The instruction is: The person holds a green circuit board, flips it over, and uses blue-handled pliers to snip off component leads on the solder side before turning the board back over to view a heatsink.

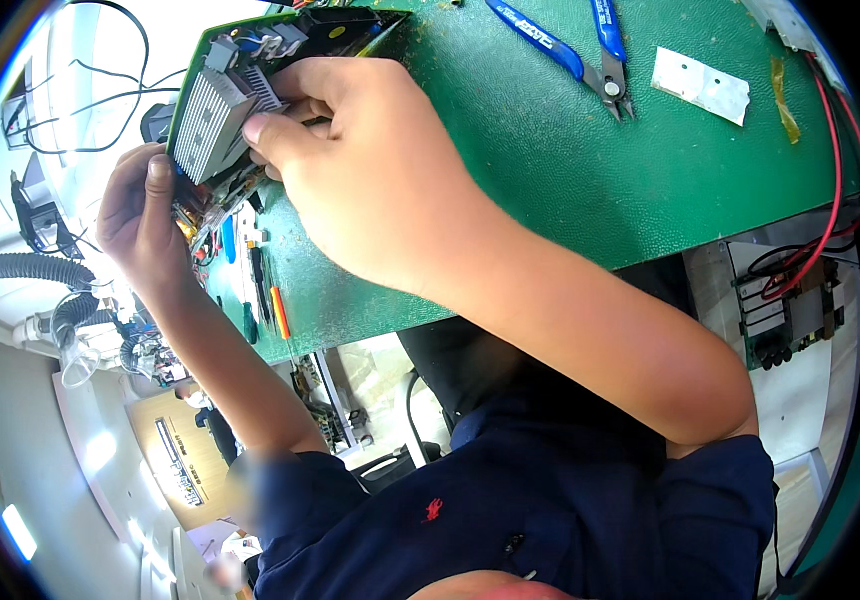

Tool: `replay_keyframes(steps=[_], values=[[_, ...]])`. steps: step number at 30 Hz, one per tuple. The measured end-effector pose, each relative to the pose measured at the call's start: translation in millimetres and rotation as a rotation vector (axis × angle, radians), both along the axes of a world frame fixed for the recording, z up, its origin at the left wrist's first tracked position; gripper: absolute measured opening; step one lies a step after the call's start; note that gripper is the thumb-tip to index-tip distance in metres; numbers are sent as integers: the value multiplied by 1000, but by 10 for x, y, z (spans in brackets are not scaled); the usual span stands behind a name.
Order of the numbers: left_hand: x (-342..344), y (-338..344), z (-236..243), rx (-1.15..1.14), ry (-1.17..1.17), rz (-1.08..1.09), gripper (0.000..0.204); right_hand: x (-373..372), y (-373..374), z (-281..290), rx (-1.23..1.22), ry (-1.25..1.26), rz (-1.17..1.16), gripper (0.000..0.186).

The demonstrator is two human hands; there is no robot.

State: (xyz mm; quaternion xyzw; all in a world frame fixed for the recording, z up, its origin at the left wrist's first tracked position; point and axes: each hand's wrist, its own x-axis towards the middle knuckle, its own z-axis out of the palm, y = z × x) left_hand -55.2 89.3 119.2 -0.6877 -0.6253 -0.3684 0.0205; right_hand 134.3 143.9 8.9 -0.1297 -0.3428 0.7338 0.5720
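Note:
A green circuit board [186, 100] with a ribbed silver heat sink [212, 128] stands tilted up above the table at the upper left. My left hand [145, 215] is closed on its lower left edge, thumb towards me. Against the near side of the heat sink, my right hand [360, 150] has its thumb and bent fingers brought together. A smaller finned metal piece [265, 90] sits beside my right index finger. What lies between those fingertips is hidden.
Blue-handled side cutters [610, 85] lie on the green mat [570, 190], with a white perforated strip [702, 85] and a yellow tape piece [782, 100] further right. Red wires [836, 170] hang over the right edge. A screwdriver [280, 312] and other tools lie left. A flexible black duct [30, 268] stands beyond.

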Motion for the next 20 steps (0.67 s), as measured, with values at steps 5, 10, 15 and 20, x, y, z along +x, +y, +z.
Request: replay_keyframes(steps=[5,10,15,20], values=[[2,-8,-6,-9,-17,1,16,86,24,31,35,-76,21,15],[13,-15,-2,-13,-1,0,17,127,25,41,53,-86,20,15],[-4,-26,1,-7,-1,12,17,86,38,18,46,-76,4,14],[-27,-23,-4,2,30,-2,17,33,41,-2,23,-41,-3,14]])
